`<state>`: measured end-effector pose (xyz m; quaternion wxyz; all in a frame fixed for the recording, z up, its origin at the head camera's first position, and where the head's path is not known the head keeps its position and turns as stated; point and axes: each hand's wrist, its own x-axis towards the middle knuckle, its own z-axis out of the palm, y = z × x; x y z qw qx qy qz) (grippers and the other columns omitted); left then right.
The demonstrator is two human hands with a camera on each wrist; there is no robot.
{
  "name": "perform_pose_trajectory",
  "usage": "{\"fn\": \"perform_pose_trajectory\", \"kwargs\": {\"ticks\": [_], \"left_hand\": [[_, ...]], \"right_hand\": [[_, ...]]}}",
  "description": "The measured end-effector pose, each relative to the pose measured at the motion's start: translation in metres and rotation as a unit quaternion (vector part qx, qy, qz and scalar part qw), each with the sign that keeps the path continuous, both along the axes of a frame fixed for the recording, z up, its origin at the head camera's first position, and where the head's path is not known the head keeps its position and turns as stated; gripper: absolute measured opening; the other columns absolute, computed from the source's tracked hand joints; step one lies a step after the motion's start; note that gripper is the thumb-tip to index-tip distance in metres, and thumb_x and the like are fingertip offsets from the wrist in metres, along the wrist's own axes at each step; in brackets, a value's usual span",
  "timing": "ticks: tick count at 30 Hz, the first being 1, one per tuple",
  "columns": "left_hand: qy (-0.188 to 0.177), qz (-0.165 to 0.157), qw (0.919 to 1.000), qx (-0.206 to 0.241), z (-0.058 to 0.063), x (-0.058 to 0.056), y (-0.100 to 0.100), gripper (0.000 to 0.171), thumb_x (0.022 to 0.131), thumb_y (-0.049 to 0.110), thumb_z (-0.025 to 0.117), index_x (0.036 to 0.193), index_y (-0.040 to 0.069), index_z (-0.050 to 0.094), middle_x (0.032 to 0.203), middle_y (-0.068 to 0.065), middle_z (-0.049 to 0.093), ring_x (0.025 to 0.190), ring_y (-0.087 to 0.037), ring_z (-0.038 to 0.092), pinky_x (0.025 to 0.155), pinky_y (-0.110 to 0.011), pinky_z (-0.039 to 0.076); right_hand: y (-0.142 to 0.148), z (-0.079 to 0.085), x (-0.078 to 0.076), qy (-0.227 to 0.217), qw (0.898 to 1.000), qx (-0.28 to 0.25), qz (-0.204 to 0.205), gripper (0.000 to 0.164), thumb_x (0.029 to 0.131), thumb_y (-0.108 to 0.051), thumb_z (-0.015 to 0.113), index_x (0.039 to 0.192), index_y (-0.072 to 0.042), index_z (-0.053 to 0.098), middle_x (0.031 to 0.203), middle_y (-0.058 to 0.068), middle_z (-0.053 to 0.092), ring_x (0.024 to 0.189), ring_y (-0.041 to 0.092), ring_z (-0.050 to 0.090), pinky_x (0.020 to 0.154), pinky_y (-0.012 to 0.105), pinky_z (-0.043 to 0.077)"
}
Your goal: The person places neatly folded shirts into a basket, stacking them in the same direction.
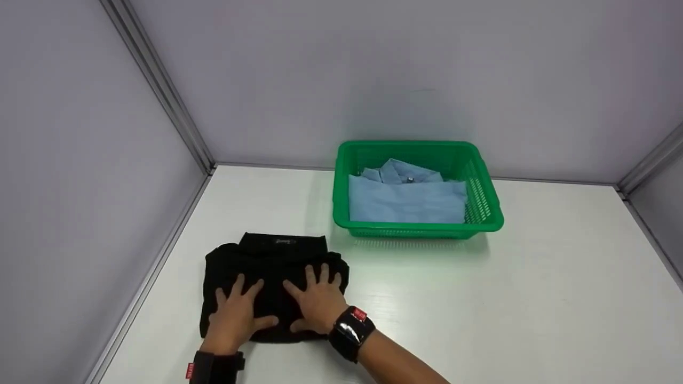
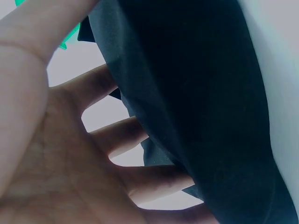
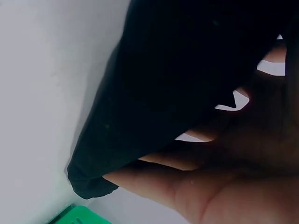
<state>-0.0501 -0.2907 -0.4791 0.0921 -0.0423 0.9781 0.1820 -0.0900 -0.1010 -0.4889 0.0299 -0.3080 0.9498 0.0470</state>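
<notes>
Head view alone shows blue shirt (image 1: 407, 202) in basket (image 1: 419, 228), beyond black garment (image 1: 272, 296).

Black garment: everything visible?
The black garment is soft-looking cloth, folded into a rough rectangle; a band with a small pale mark juts from its far edge. It lies on the white table, left of the green basket. The left hand and right hand touch its top, fingers spread.

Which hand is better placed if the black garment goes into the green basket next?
Probably the right hand: it rests on the black garment, on the side nearer the green basket, while the left hand rests farther away.
</notes>
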Motion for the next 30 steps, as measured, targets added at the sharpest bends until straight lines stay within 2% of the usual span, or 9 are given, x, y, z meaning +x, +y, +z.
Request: {"fn": "perform_pose_trajectory", "kwargs": {"ticks": [13,30], "left_hand": [[-0.004,0.000,1.0000,0.000,-0.0022,0.0047,0.0031,0.090,0.084,0.048,0.087,0.156,0.008,0.050,0.167,-0.037,0.026,0.142,-0.079,0.019,0.091,-0.091,0.039],[0.011,0.003,0.9999,-0.006,-0.0006,0.0092,0.0069,0.091,0.082,0.048,0.088,0.155,0.007,0.051,0.165,-0.038,0.028,0.140,-0.080,0.022,0.089,-0.091,0.040]], "right_hand": [[0.0030,0.0040,0.0066,-0.005,1.000,0.016,-0.001,0.094,0.082,-0.079,0.071,0.162,-0.042,0.039,0.163,0.019,0.047,0.146,0.049,0.049,0.109,0.062,0.052],[0.0039,0.0057,0.0102,-0.012,1.000,0.003,-0.009,0.094,0.080,-0.076,0.075,0.161,-0.040,0.043,0.162,0.020,0.047,0.146,0.050,0.049,0.109,0.063,0.051]]}}
